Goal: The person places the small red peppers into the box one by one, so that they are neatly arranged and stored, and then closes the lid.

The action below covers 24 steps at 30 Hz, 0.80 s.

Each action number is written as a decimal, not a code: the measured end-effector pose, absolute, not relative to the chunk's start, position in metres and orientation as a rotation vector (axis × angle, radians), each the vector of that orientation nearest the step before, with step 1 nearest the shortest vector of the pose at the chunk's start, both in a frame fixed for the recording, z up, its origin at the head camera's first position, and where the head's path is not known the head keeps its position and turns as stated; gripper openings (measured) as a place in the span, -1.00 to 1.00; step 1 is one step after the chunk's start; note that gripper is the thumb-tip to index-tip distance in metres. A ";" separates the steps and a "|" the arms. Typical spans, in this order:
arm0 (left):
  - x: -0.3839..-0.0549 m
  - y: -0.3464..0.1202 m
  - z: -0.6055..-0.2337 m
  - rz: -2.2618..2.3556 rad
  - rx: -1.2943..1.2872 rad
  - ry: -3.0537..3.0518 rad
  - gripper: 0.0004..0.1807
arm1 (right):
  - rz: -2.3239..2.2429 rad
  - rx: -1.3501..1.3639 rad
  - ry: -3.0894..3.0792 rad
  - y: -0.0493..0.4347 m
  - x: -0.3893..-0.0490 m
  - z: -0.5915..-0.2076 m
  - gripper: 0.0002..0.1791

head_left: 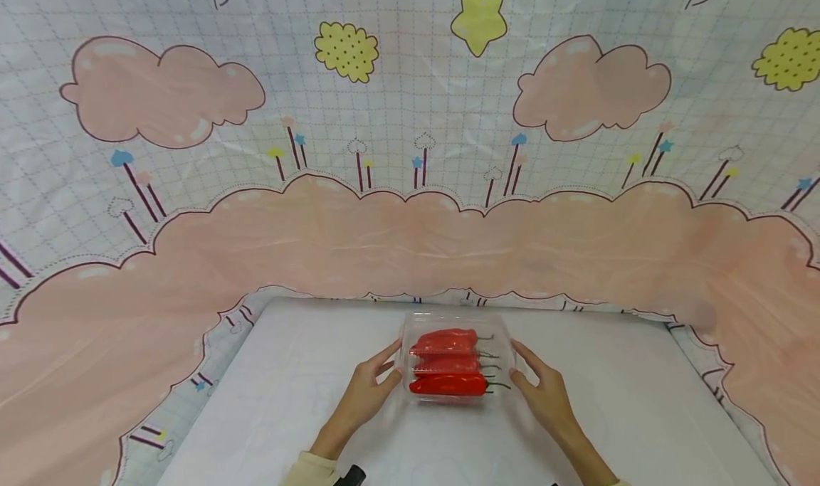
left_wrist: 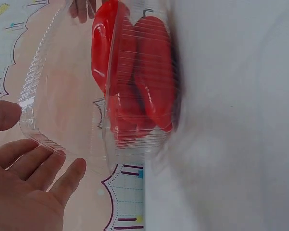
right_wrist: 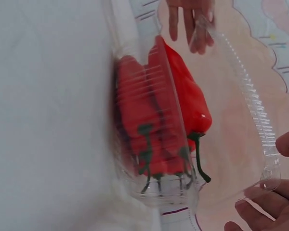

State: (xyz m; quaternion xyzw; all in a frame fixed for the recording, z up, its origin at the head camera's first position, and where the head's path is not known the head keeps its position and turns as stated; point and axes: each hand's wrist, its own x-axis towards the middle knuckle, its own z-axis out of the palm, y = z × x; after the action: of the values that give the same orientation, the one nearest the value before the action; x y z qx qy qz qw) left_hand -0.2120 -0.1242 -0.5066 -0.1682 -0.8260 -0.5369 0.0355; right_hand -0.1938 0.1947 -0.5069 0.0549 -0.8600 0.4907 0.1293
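A clear plastic clamshell box point(left_wrist: 135, 155) sits on the white table with several red peppers point(head_left: 448, 385) inside, their green stems pointing right in the head view. Its clear ribbed lid point(left_wrist: 62, 91) is tilted up above the peppers. My left hand point(head_left: 370, 392) pinches the lid's left edge, thumb on one side and fingertips on the other. At the opposite edge, my right hand point(head_left: 544, 395) grips the lid in the same way. One pepper point(right_wrist: 190, 91) rises above the rim of the base, its stem hanging over the side.
The white tabletop point(head_left: 282, 400) stretches to both sides of the box. Behind and around it hangs a cloth point(head_left: 397, 251) printed with pink clouds and stars. A small black object point(head_left: 351, 476) shows by the left sleeve point(head_left: 310, 470) at the bottom edge.
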 end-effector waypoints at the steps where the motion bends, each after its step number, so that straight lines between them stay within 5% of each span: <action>1: -0.212 -0.124 -0.507 -1.650 -0.515 -2.540 -0.44 | 1.423 0.153 -2.502 0.194 -0.193 -0.508 -0.43; 24: -0.206 -0.129 -0.528 -1.654 -0.522 -2.555 -0.45 | 1.331 0.138 -2.516 0.193 -0.185 -0.524 -0.41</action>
State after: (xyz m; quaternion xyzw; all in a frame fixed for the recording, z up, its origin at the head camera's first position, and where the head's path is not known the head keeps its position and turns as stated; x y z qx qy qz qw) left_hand -0.2064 -0.1290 -0.5277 -0.1690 -0.8270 -0.5355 0.0268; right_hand -0.1847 0.1926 -0.5244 0.0478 -0.8735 0.4622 0.1451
